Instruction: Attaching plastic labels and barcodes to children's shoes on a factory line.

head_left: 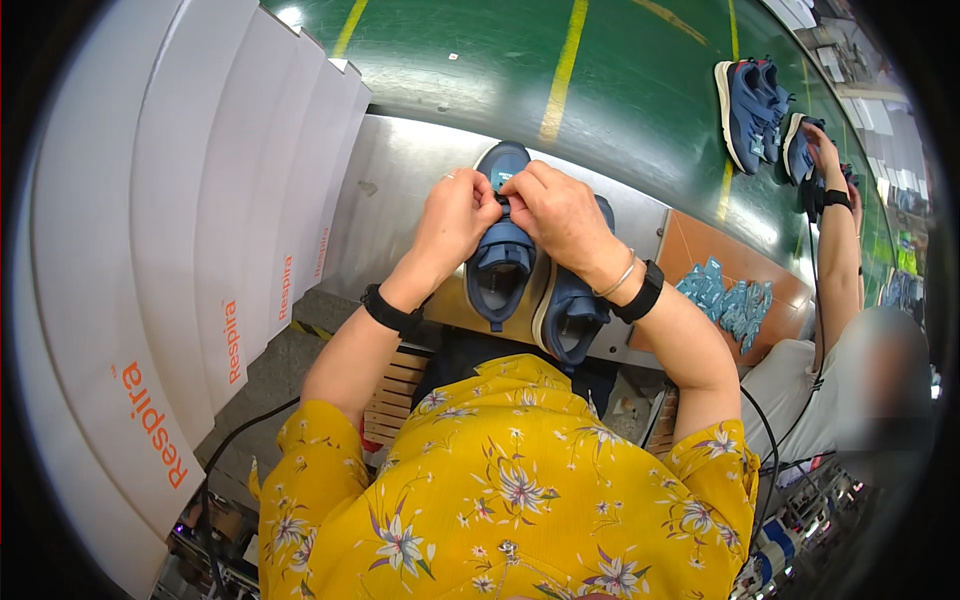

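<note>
A blue shoe (497, 268) with a grey-blue strap stands on the metal ledge in front of me, toe pointing away. My left hand (452, 215) and my right hand (562, 212) meet over its front, fingertips pinched close together. What they pinch is too small to make out. A teal tag (502, 176) lies on the shoe's front, just beyond the fingertips. Beside it on the right is the matching shoe (572, 318), partly hidden by my right hand and wrist. Both wrists wear black bands.
Tall white boxes (210, 200) line the left side. Several teal tags (722, 300) lie on a brown board (690, 240) at right. Beyond the metal ledge (385, 190) runs a green surface (480, 60) carrying more blue shoes (745, 115). A co-worker's hand (824, 155) touches shoes there.
</note>
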Available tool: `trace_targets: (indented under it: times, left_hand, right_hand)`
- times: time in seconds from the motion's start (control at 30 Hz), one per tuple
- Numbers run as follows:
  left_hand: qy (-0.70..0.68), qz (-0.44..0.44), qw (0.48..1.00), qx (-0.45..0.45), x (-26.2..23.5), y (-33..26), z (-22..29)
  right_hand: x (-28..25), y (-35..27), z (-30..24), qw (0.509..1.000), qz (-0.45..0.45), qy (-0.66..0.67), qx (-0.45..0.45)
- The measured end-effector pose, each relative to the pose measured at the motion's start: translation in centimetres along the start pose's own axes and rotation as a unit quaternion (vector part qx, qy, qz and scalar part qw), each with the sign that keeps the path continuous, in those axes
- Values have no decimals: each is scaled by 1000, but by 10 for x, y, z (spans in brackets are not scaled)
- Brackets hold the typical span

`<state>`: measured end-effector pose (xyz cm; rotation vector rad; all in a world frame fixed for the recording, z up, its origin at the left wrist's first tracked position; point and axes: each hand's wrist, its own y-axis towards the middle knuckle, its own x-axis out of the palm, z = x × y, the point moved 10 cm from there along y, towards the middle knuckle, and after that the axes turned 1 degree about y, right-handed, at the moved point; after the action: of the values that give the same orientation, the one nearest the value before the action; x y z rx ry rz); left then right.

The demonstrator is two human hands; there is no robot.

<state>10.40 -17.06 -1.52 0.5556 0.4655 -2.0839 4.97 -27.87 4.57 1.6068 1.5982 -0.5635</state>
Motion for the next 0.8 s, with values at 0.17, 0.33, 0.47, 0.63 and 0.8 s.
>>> trace_targets:
  times: [0.17,0.33,0.47,0.63,0.8]
  left_hand:
    - [-55,12,998,-9,-1,-3,-6]
    - [-88,12,996,-18,-9,-6,5]
    - [13,57,989,134,-16,-10,27]
    - [171,13,963,206,-3,-9,43]
    - [147,5,968,203,-2,-2,39]
  right_hand:
    - [-2,2,-2,1000,-3,24,5]
    - [1,-3,13,997,14,57,47]
    - [0,-1,11,997,22,57,40]
    - [1,-1,12,997,18,65,38]
    - [-1,-2,14,996,28,78,43]
